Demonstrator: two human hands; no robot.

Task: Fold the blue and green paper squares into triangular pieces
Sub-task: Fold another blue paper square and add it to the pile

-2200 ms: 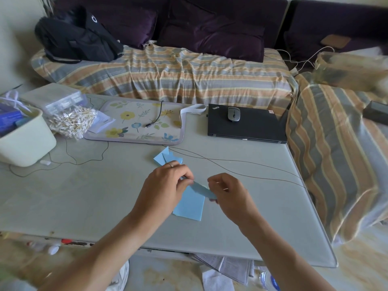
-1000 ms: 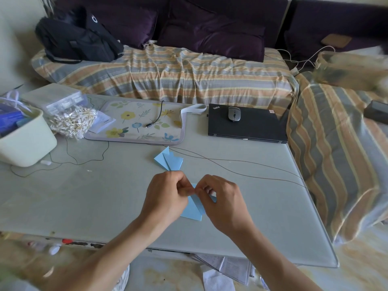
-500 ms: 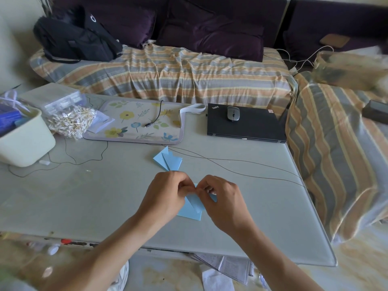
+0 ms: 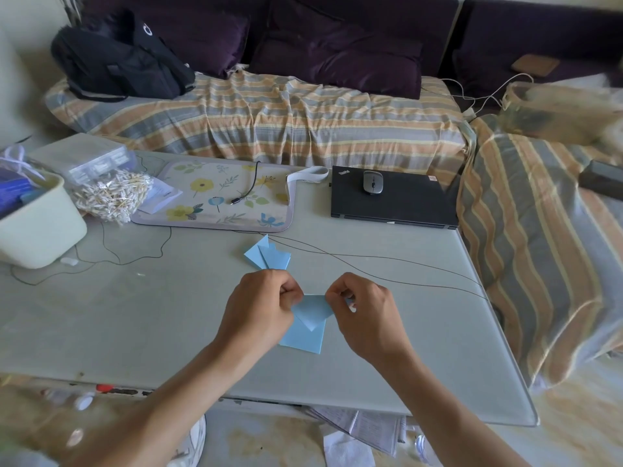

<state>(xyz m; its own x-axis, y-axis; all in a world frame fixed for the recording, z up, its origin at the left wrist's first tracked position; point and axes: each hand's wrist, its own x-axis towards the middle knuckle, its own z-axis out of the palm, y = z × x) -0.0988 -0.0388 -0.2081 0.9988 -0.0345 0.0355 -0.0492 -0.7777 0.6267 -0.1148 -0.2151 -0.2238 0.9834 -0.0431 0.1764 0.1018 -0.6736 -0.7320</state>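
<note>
The blue piece (image 4: 312, 310) hangs between both hands just above the table (image 4: 141, 318), toward the middle of its near edge, and it now shows as a triangle with its point toward the person. The left hand (image 4: 261, 313) pinches its left corner between thumb and curled fingers; the right hand (image 4: 365, 315) pinches the right corner the same way. Under it, flat on the table, lies a blue sheet (image 4: 305, 340), partly hidden by the left hand; whether it is one sheet or a small stack cannot be told.

Half a second ago the two hands were knuckle to knuckle over the paper, hiding it. They have since drawn apart, and the folded shape has come into view, stretched between the pinches. To my eye that means the crease is made and is being tightened or checked, so this piece is close to finished.

Further toward the middle of the table sit the folded blue pieces (image 4: 268, 256), overlapping, where they lay before. No green paper shows anywhere, so I judge much of the task remains.

A thin cable (image 4: 387, 259) runs across the table behind the hands. A closed laptop (image 4: 401, 205) with a mouse (image 4: 373, 183) on it sits at the far right corner, a floral mat (image 4: 215, 197) along the far edge, and a pale tub (image 4: 40, 224) at the left edge.
</note>
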